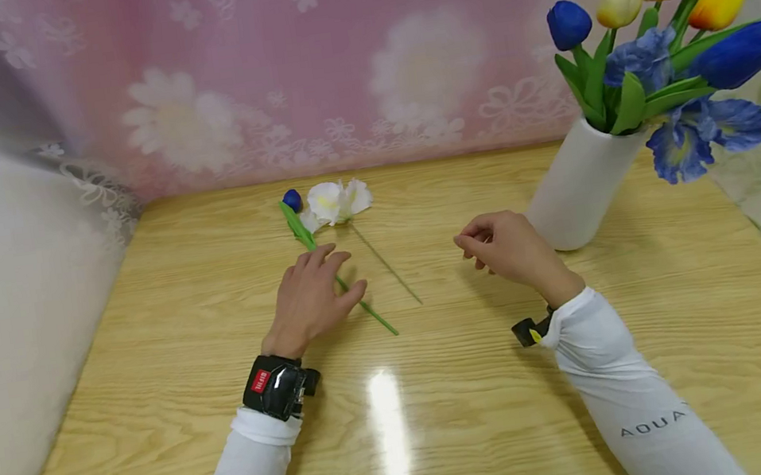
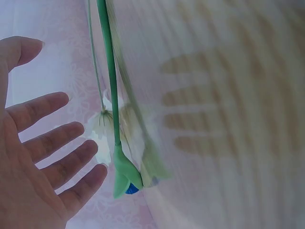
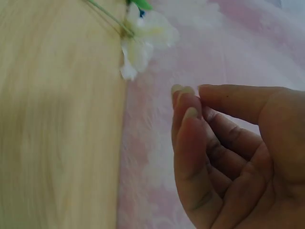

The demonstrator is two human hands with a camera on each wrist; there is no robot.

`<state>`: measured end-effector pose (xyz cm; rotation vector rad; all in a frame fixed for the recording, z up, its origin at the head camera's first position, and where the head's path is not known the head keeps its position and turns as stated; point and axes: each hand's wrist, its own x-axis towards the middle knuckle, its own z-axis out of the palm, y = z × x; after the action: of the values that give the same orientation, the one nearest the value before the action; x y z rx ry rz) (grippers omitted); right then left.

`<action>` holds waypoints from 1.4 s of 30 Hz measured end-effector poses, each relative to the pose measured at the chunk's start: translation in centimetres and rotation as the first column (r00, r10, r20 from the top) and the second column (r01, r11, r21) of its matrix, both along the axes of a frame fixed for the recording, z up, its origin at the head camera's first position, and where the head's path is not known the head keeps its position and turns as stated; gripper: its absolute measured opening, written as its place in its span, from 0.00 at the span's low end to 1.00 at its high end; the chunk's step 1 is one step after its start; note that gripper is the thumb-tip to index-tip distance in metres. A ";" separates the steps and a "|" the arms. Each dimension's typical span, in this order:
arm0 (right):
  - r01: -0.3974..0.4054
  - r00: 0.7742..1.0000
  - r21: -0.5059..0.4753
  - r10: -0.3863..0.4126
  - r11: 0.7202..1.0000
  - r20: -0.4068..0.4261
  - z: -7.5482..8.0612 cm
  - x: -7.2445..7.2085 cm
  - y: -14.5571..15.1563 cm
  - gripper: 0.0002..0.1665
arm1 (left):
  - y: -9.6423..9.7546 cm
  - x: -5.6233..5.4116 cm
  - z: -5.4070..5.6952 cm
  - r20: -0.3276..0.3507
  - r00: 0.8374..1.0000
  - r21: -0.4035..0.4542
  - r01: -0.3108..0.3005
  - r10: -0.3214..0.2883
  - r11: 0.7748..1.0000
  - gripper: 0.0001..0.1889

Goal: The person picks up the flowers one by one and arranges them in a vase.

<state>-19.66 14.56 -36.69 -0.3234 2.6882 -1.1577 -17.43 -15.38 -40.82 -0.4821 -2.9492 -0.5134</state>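
My left hand (image 1: 311,299) hovers over the green stem of a blue artificial tulip (image 1: 292,200), fingers spread and holding nothing. In the left wrist view, the tulip's stem (image 2: 111,76) runs past the fingertips with a gap between. Beside it on the table lies a white artificial flower (image 1: 340,201) with a thin stem, its petals also visible in the right wrist view (image 3: 147,36). My right hand (image 1: 508,246) is left of the white vase (image 1: 579,187), fingers loosely curled, thumb tip at the index fingertip, with nothing between them.
The vase holds blue, cream and yellow tulips and ruffled blue flowers (image 1: 689,141) leaning out to the right. Beneath everything is a wooden table (image 1: 462,419). A pink floral curtain (image 1: 302,79) hangs along its back edge, with pale fabric at the left.
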 end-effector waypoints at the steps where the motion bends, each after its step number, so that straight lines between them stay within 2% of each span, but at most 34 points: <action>1: -0.013 1.000 -0.007 0.013 1.000 0.003 -0.2 -0.1 -0.5 0.15 | -0.1 0.1 0.1 -0.001 1.000 0.004 -0.001 0.001 1.000 0.28; 12: -0.147 0.988 -0.013 0.148 0.989 0.055 -1.4 -1.1 -4.6 0.16 | -1.2 0.4 0.3 0.016 1.000 -0.008 -0.025 0.025 1.000 0.27; 20: -0.201 0.965 0.038 0.191 0.979 0.182 -2.1 -2.8 -7.3 0.17 | -1.8 0.9 0.3 0.024 0.999 -0.015 -0.040 0.040 0.999 0.26; 22: -0.219 0.960 0.059 0.205 0.974 0.189 -2.2 -3.3 -7.7 0.17 | -1.9 1.0 0.2 0.023 0.999 -0.024 -0.045 0.045 0.999 0.26; 27: -0.235 0.961 0.086 0.218 0.968 0.168 -2.4 -4.0 -8.7 0.17 | -2.2 1.0 0.4 0.034 0.998 -0.032 -0.058 0.059 0.998 0.25; 35: -0.205 0.970 0.119 0.185 0.971 0.160 -3.1 -4.6 -10.0 0.16 | -2.5 1.3 0.4 0.045 0.997 -0.043 -0.063 0.065 0.997 0.26; 37: -0.195 0.975 0.144 0.176 0.970 0.139 -3.2 -4.7 -10.2 0.16 | -2.6 1.4 0.4 0.041 0.997 -0.046 -0.069 0.071 0.997 0.26; 42: -0.183 0.983 0.181 0.181 0.966 0.025 -4.0 -5.4 -11.1 0.16 | -2.9 1.7 0.2 0.039 0.996 -0.045 -0.083 0.085 0.996 0.25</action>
<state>-25.06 3.50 -40.72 -0.5210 2.6648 -0.8521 -15.76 -18.25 -40.59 -0.3534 -3.0099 -0.4568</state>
